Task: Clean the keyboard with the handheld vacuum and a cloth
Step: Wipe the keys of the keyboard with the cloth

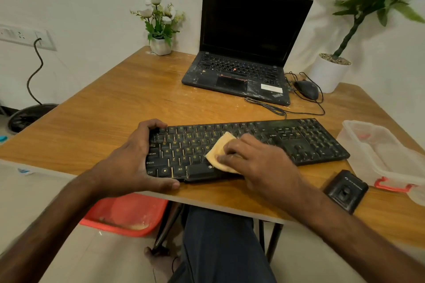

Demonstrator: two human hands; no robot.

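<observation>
Cloth (220,153) on keyboard (299,140); laptop (241,53) behind.

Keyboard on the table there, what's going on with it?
A person is wiping the black keyboard with a small yellow cloth. The right hand presses the cloth onto the middle keys, while the left hand grips the keyboard's left end. The keyboard lies near the front edge of the wooden table, with an open laptop, screen dark, behind it.

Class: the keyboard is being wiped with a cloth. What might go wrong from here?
The keyboard reaches the table edge; if the left hand loses its grip, a firm wipe might push it off. The right forearm lies close to the black device at that edge and might knock it down.
</observation>
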